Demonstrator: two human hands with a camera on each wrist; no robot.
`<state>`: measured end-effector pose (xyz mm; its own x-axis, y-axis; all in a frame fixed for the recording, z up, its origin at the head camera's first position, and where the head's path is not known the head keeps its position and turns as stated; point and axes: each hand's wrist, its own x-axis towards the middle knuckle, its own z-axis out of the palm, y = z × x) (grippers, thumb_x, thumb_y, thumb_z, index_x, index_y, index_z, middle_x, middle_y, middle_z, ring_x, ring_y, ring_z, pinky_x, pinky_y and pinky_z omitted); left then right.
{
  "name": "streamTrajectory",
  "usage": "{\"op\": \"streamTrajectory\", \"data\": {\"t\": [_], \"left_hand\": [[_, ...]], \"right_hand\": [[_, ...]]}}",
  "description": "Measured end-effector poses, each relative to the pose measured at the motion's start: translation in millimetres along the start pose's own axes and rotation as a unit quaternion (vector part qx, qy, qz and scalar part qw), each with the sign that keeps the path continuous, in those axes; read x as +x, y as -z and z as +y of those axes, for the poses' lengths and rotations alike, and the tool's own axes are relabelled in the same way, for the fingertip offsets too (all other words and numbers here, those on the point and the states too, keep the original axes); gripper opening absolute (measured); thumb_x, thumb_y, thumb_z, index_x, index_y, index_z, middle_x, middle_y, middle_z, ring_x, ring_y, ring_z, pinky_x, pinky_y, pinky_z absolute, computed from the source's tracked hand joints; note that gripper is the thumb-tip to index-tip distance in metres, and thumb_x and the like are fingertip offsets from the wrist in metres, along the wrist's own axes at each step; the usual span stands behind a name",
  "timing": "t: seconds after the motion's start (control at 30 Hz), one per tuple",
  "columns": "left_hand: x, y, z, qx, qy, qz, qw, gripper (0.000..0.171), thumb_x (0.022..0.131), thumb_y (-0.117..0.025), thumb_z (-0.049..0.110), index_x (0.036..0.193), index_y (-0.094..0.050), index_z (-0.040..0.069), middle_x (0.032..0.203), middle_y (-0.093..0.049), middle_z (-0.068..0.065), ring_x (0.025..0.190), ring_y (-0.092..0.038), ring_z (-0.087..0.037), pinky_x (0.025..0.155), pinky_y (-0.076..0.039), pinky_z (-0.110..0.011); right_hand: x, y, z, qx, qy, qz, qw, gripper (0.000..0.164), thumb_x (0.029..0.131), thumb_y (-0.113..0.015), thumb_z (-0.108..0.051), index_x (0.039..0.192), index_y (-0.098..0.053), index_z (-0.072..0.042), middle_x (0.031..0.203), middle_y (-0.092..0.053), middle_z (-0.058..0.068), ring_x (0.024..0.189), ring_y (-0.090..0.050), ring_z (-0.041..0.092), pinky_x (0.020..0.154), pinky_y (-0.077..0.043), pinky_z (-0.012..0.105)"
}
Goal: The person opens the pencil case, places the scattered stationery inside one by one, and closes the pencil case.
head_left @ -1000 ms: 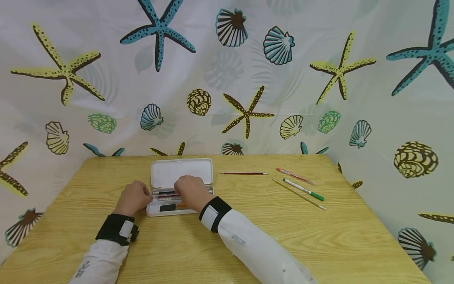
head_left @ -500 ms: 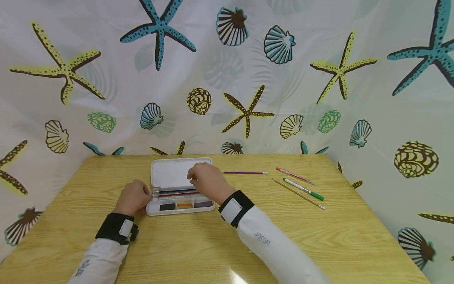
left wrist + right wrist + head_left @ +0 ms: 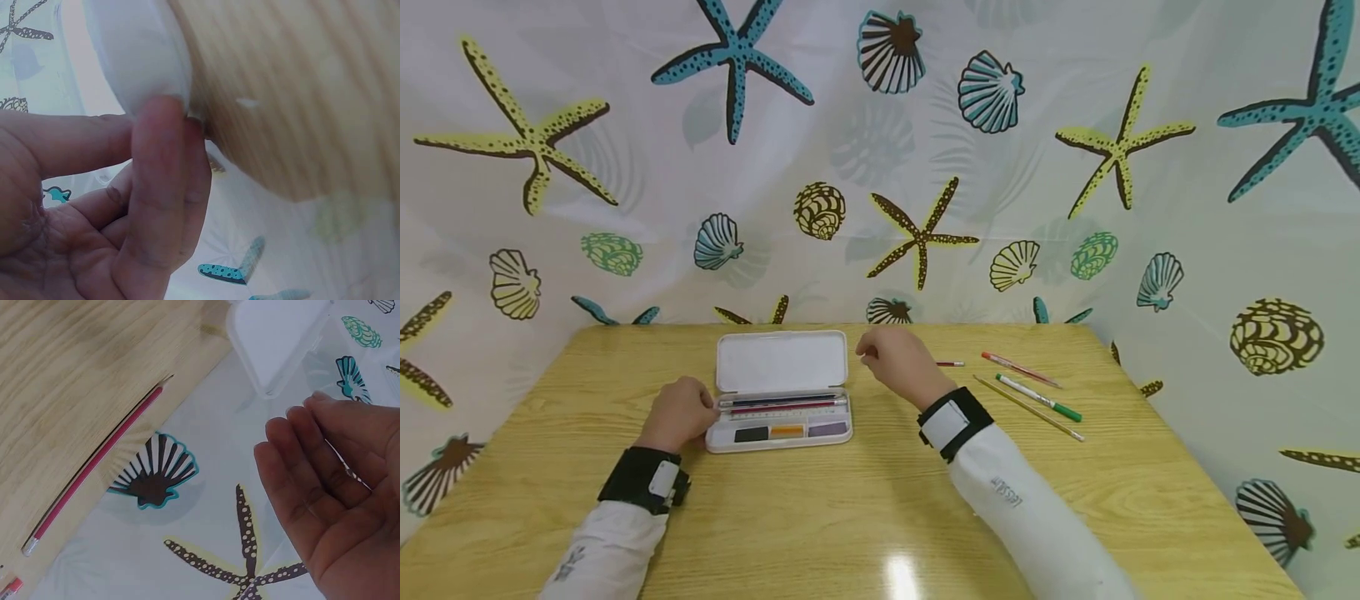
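Note:
A white pencil case lies unfolded on the table, its lid tipped back. My left hand holds its left end, thumb and fingers pinching the rounded white edge in the left wrist view. Inside are a dark pencil, a red pencil, a clear ruler and small dark, orange and purple blocks. To the right of the lid hovers my right hand, holding nothing, fingers loosely bent. Below it lies a dark-red pencil with a white end, mostly covered by the hand in the head view.
On the right of the wooden table lie a red-orange pen, a green marker with a white barrel and a thin yellow pencil. A cloth printed with starfish and shells hangs behind the table.
My right hand has lifted out of the pencil case and moved right, past the lid to above the dark-red pencil. The left hand keeps its hold on the case.

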<state>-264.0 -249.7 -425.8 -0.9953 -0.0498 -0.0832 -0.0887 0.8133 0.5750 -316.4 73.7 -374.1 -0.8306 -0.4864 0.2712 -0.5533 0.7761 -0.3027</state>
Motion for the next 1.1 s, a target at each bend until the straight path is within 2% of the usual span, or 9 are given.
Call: {"op": "streamTrajectory", "data": {"t": [0.3, 0.57, 0.83, 1.1], "left_hand": [[0.2, 0.8, -1.4, -0.006, 0.001, -0.001, 1.0000, 0.014, 0.089, -0.067, 0.004, 0.090, -0.066, -0.010, 0.080, -0.063, -0.018, 0.055, -0.061, -0.021, 0.051, -0.048, -0.028], [0.9, -0.8, -3.1, -0.006, -0.003, 0.002, 1.0000, 0.013, 0.089, -0.067, 0.003, 0.088, -0.066, -0.010, 0.080, -0.064, -0.018, 0.053, -0.061, -0.020, 0.051, -0.049, -0.028], [-1.9, 0.7, 0.0, -0.007, 0.000, 0.001, 1.0000, 0.013, 0.090, -0.067, 0.003, 0.088, -0.066, -0.010, 0.080, -0.064, -0.018, 0.054, -0.061, -0.020, 0.050, -0.049, -0.028], [-2.5, 1.0, 1.5, -0.007, 0.008, 0.001, 0.9999, 0.014, 0.091, -0.067, 0.004, 0.090, -0.066, -0.010, 0.083, -0.064, -0.020, 0.056, -0.062, -0.021, 0.051, -0.049, -0.028]], "right_hand": [[-2, -1, 35, -0.005, -0.041, -0.014, 0.999, 0.015, 0.096, -0.069, -0.003, 0.108, -0.077, -0.001, 0.106, -0.073, 0.011, 0.095, -0.069, 0.025, 0.084, -0.056, 0.039], [-4, -16, 67, -0.028, -0.070, -0.050, 0.996, 0.021, 0.096, -0.071, -0.004, 0.115, -0.075, 0.000, 0.117, -0.071, 0.015, 0.113, -0.066, 0.031, 0.095, -0.053, 0.042], [2, -28, 80, -0.012, -0.094, -0.051, 0.994, 0.022, 0.096, -0.068, -0.001, 0.117, -0.075, 0.000, 0.122, -0.071, 0.016, 0.120, -0.064, 0.034, 0.099, -0.052, 0.045], [13, -35, 86, -0.021, -0.106, -0.078, 0.991, 0.024, 0.097, -0.068, -0.003, 0.120, -0.075, -0.001, 0.124, -0.071, 0.015, 0.119, -0.065, 0.032, 0.099, -0.052, 0.045]]}}
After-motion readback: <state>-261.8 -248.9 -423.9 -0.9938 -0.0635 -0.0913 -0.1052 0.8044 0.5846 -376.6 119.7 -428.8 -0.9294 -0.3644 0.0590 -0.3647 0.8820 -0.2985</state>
